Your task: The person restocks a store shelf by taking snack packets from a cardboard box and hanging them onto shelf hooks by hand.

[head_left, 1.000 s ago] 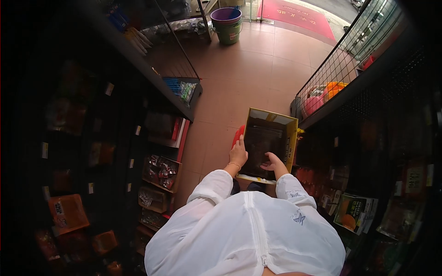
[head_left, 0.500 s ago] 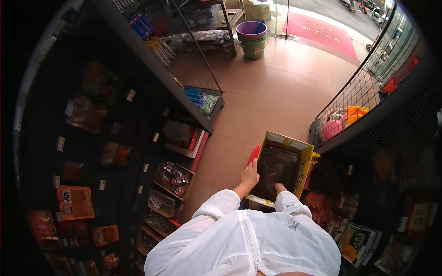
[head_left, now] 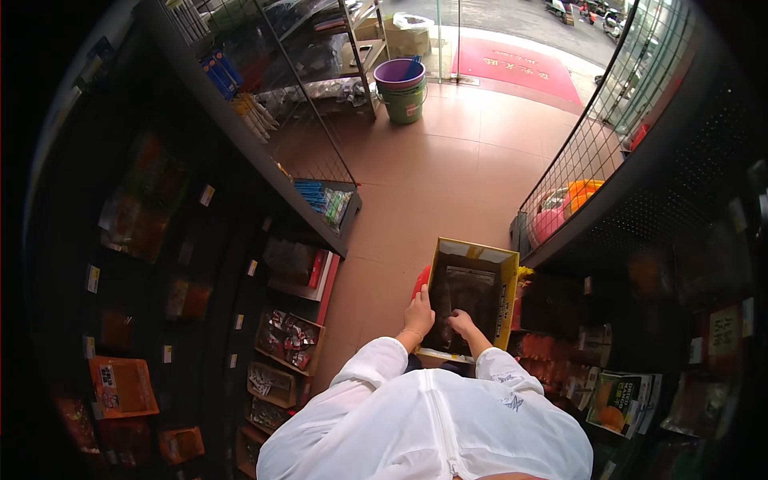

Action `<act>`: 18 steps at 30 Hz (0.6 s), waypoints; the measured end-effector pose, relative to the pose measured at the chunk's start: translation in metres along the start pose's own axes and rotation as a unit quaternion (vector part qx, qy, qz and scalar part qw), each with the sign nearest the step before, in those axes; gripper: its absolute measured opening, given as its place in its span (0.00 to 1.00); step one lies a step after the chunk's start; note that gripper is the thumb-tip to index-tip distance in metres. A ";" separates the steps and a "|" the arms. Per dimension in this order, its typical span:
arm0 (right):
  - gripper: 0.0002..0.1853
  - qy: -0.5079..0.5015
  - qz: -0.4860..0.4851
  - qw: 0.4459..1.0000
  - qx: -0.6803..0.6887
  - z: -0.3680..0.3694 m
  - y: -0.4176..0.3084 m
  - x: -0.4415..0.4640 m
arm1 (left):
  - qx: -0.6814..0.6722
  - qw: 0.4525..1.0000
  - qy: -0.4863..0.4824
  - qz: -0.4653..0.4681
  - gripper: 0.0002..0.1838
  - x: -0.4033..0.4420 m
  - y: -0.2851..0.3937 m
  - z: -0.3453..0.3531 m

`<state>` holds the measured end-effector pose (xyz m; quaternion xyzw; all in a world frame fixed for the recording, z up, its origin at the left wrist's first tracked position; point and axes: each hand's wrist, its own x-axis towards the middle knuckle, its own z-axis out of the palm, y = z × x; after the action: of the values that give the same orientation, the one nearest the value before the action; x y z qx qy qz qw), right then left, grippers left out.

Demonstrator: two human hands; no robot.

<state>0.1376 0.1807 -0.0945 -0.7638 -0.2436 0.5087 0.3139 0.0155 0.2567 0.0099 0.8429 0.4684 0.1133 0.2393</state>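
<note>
Shop aisle, one, with a reddish-brown tiled floor point(head_left: 432, 200) between dark shelving on both sides. Red mat, one, at the doorway point(head_left: 516, 68); yellow characters, too small to read surely.

Buckets, two, nested: purple bucket point(head_left: 399, 72) inside green bucket point(head_left: 404, 107).

Cardboard box, one, open-topped point(head_left: 510, 300), in the aisle before the person's body, near the right-hand shelving; dark lettering on its yellow side, not legible. Contents: clear-wrapped dark packets point(head_left: 470, 278), number uncertain. Red object, one, partly hidden beside the box's left wall point(head_left: 421, 277).

Left hand, one point(head_left: 419, 310): fingers extended and close together, laid against the box's left wall; whether it grips cannot be told. Right hand, one point(head_left: 462, 322): inside the box, fingers bent, thumb near forefinger, at the packets; whether it pinches one cannot be told.

Open cartons, at least three, on the left shelving; the largest carton point(head_left: 316, 352) holds small red-and-silver packs. Mango pack at right point(head_left: 614, 404), labelled "DRIED MANGO".
</note>
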 end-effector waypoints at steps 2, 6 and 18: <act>0.07 0.013 -0.009 1.000 -0.006 -0.012 -0.028 -0.027 | -0.001 1.000 -0.014 0.001 0.34 -0.002 0.002 0.001; 0.04 0.035 -0.040 0.998 0.046 -0.040 -0.051 -0.067 | 0.018 1.000 -0.022 -0.005 0.31 -0.004 0.003 -0.002; 0.05 0.024 -0.212 0.847 0.487 -0.112 -0.064 -0.232 | -0.420 0.882 -0.210 -0.031 0.27 0.012 0.082 -0.041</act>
<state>0.1541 0.0381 0.1294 -0.4549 -0.1129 0.4647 0.7513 0.0650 0.2424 0.0864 0.6526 0.3419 0.1122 0.6668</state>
